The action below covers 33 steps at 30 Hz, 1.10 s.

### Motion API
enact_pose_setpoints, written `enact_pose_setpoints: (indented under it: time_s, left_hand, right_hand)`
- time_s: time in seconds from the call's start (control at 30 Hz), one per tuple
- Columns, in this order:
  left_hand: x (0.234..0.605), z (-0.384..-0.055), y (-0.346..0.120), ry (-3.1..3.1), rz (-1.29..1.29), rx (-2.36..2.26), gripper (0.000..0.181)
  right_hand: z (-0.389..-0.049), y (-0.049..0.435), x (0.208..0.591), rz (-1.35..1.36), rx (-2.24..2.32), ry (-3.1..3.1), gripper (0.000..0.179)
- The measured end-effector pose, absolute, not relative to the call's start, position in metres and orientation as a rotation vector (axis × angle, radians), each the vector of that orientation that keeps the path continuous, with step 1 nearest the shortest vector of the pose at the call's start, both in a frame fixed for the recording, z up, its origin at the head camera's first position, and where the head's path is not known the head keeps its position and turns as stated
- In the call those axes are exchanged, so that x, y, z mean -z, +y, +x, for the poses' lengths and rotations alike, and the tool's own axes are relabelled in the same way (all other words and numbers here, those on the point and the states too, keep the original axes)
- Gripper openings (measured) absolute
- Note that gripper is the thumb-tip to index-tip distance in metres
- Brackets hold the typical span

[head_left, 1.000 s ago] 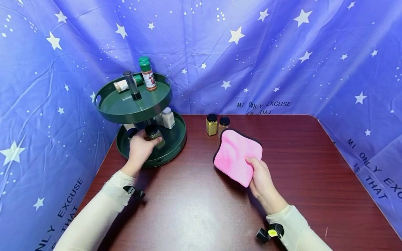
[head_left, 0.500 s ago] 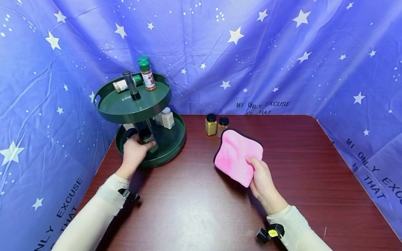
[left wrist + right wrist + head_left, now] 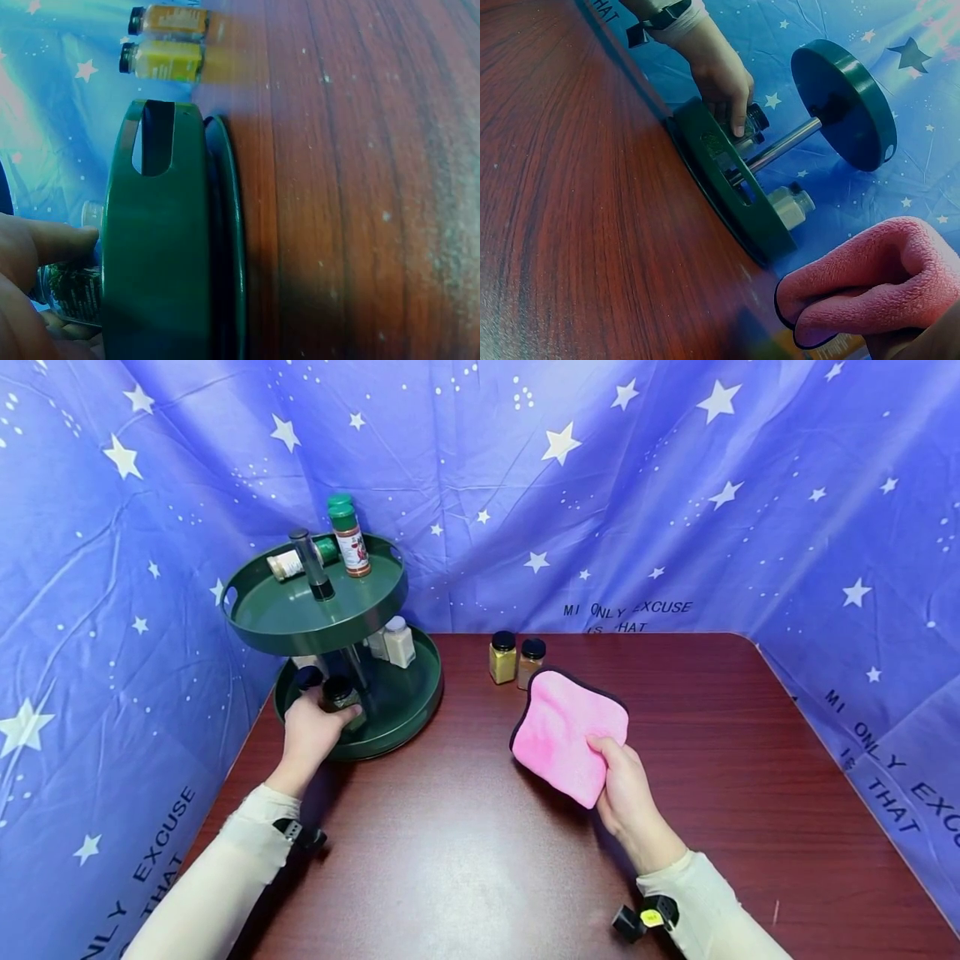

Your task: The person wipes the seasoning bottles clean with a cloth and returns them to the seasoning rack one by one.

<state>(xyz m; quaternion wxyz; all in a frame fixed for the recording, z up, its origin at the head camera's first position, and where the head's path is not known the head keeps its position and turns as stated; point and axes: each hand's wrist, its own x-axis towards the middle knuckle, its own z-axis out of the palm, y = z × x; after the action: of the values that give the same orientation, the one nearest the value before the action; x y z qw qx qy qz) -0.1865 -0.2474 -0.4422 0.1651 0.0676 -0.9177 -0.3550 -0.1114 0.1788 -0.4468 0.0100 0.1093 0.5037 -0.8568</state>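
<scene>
At the lower tray point(image 3: 411, 720) of a green two-tier rack, my left hand point(image 3: 309, 737) grips a black-lidded spice jar point(image 3: 339, 690). Dark green flakes show through the jar's clear wall point(image 3: 71, 292) in the left wrist view, where the tray's rim hides its base. Another dark-lidded jar point(image 3: 308, 677) is just left of it, partly covered by the hand. My right hand point(image 3: 628, 792) pinches a pink cloth point(image 3: 566, 731) with dark edging, held over the table to the right. Seen from the right wrist, the cloth point(image 3: 885, 281) is folded over.
White-filled jars point(image 3: 399, 643) stand at the back of the lower tray. On the upper tray point(image 3: 322, 628), green-capped bottles point(image 3: 351, 547) stand and another bottle point(image 3: 288, 564) lies on its side. A yellow jar point(image 3: 503, 660) and a brownish jar point(image 3: 531, 662) stand behind the cloth.
My left hand has shifted left and slightly nearer with the jar of green flakes, along the lower tray. The right hand and the cloth have stayed almost still.
</scene>
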Motion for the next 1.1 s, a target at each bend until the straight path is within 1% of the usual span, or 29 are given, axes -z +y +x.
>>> enact_pose_setpoints:
  time_s: [0.3,0.53,0.93,1.1]
  left_hand:
    - [0.444,-0.187,-0.252,-2.638,0.199,1.03,0.041]
    - [0.44,-0.185,-0.257,-2.686,0.134,1.023,0.048]
    - [0.437,-0.186,-0.261,-2.735,0.096,0.999,0.059]
    - [0.434,-0.186,-0.26,-2.716,0.104,1.019,0.058]
  right_hand:
    - [-0.11,0.181,0.448,0.346,2.676,1.583,0.016]
    - [-0.112,0.181,0.446,0.312,2.689,1.581,0.018]
    - [-0.114,0.183,0.442,0.309,2.682,1.599,0.019]
    - [-0.113,0.183,0.442,0.302,2.682,1.597,0.018]
